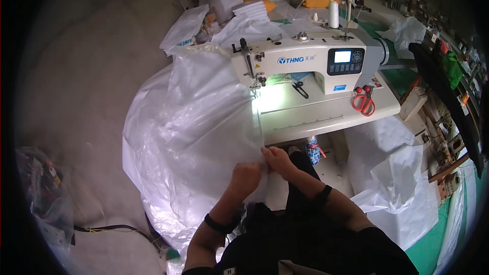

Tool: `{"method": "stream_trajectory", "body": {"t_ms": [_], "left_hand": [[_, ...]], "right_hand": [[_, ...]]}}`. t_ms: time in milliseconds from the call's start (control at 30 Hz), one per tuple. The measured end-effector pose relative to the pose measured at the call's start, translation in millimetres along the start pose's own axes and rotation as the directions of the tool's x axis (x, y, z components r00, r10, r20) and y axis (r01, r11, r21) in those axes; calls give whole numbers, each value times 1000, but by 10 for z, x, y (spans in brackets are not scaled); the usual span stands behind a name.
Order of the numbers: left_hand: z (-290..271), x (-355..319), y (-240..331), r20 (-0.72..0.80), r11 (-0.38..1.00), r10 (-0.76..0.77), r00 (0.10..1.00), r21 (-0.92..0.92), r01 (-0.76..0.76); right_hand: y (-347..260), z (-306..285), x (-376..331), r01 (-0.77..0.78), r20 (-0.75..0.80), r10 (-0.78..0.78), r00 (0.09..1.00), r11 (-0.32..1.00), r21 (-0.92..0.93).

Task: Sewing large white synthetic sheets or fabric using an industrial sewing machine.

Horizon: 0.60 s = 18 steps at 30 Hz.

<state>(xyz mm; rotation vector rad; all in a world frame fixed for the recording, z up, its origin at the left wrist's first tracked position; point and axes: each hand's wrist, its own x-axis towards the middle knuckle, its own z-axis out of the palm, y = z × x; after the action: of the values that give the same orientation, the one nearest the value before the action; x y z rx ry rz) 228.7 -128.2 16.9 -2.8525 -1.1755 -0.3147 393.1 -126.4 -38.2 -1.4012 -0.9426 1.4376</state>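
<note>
A large, translucent white plastic sheet (204, 117) hangs in loose folds left of an industrial sewing machine (316, 51). Its upper right part runs under the lit needle area, where the needle itself is too small to make out. Below the machine table's front edge, my right hand (277, 160) pinches the right edge of the sheet. Just to its left and slightly nearer, my left hand (245, 178) is closed on the same sheet with its fingers curled in. The two hands nearly touch.
Red-handled scissors (363, 104) and small black thread snips (300, 90) lie on the machine table (305, 120). A white thread cone (333, 15) stands behind the machine. More white sheeting (392, 173) is heaped at right. A black cable (114, 227) crosses the floor at lower left.
</note>
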Motion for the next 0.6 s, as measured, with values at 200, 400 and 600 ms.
{"method": "stream_trajectory", "body": {"t_ms": [200,400,600], "left_hand": [[28,4,-92,-53,982,143,988,-119,-148],[-240,-82,-353,-174,953,-24,984,-302,-31],[-222,-178,-1183,-303,934,-332,893,-239,266]], "right_hand": [[-150,280,174,424,-312,-651,691,716,-554],[-234,218,28,93,-137,-460,878,443,-892],[-458,196,135,103,-4,-524,852,175,-979]]}}
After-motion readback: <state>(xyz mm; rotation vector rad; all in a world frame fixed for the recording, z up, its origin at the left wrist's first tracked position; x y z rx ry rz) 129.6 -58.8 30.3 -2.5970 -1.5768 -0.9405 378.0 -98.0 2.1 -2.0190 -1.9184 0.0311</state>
